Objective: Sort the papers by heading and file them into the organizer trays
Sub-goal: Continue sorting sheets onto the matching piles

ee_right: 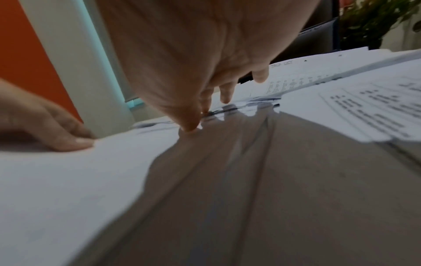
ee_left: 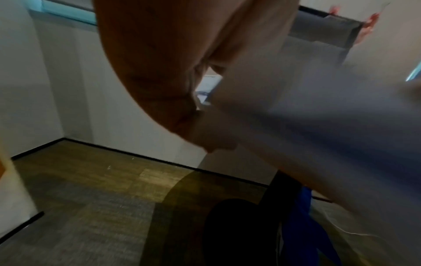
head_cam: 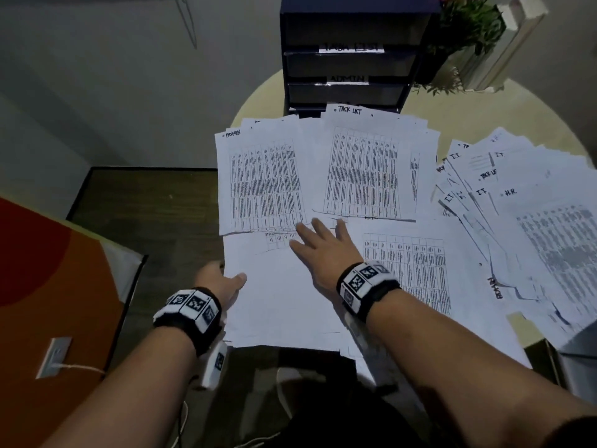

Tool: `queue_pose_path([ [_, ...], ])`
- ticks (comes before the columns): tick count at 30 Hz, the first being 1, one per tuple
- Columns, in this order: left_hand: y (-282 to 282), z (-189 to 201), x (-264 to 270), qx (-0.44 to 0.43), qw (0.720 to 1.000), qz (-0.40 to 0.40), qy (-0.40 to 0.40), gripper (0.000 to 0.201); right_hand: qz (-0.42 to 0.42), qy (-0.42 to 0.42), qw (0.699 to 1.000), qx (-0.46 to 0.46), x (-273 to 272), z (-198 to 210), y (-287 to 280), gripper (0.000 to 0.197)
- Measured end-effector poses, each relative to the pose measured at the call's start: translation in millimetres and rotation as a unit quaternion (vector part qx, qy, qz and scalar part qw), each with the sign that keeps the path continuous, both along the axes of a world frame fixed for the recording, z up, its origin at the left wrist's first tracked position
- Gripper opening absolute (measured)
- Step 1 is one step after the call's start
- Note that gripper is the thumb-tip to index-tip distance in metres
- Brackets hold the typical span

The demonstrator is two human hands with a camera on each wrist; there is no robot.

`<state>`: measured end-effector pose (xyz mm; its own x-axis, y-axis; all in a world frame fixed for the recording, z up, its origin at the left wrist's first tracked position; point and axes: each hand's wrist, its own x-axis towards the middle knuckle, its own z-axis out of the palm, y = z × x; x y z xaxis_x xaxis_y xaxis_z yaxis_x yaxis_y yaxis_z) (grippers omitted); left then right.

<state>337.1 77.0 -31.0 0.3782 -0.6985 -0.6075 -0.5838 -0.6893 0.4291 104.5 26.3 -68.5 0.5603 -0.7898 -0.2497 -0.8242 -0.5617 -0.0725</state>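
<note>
White printed papers cover a round table [head_cam: 458, 114]. A pile headed ADMIN [head_cam: 261, 182] lies at the far left and a pile headed TASK LIST [head_cam: 365, 166] beside it. To the right spreads a loose fan of sheets [head_cam: 523, 202] with mixed headings. Nearest me is a blank-faced stack [head_cam: 277, 305]. My left hand [head_cam: 231, 279] pinches that stack's left edge, thumb on top, fingers hidden beneath. With spread, straight fingers, my right hand [head_cam: 318, 234] lies flat on the same stack [ee_right: 114, 171]. The black organizer [head_cam: 349, 63], its trays labelled, stands behind the piles.
A potted plant [head_cam: 468, 30] and a white box [head_cam: 517, 43] stand at the table's back right. An orange panel [head_cam: 48, 302] leans at my left, over dark floor [head_cam: 155, 202]. A dark object [head_cam: 578, 354] sits at the table's near right edge.
</note>
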Motion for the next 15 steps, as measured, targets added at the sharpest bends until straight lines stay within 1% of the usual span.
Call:
queue_pose_path([
  [1,2.8,5.3,-3.0,-0.022,1.000,-0.008,0.001,0.028,0.003,0.023,1.000,0.014,3.4,2.6,-2.2,0.073],
  [2,4.6,10.2,-4.7,-0.044,0.999,-0.009,0.010,0.020,-0.003,0.046,0.999,0.027,6.5,6.2,-4.7,0.077],
  [3,5.9,16.7,-5.9,-0.062,0.998,-0.005,0.025,0.018,-0.015,0.066,0.997,0.040,9.3,9.5,-7.0,0.081],
  [4,6.3,24.8,-7.0,-0.078,0.996,-0.003,0.040,0.017,-0.029,0.083,0.995,0.050,12.0,12.8,-9.2,0.082],
  [6,8.6,42.9,-10.0,-0.101,0.994,-0.023,0.044,0.017,-0.051,0.101,0.991,0.066,17.4,17.0,-12.9,0.079],
  [8,11.8,57.1,-12.5,-0.109,0.992,-0.041,0.055,0.018,-0.069,0.108,0.988,0.088,22.7,21.3,-16.1,0.076],
  [10,16.4,65.9,-11.3,-0.111,0.990,-0.037,0.079,0.019,-0.086,0.111,0.985,0.101,26.9,25.3,-18.6,0.071],
  [11,18.9,69.2,-8.2,-0.106,0.989,-0.024,0.101,0.021,-0.094,0.109,0.984,0.102,29.0,26.4,-19.8,0.069],
  [13,22.7,74.4,-1.8,-0.093,0.980,0.021,0.174,0.027,-0.103,0.092,0.987,0.089,32.6,29.5,-20.0,0.065],
  [15,25.7,79.8,4.8,-0.092,0.966,0.058,0.235,0.026,-0.100,0.041,0.991,0.073,36.9,33.4,-17.2,0.058],
])
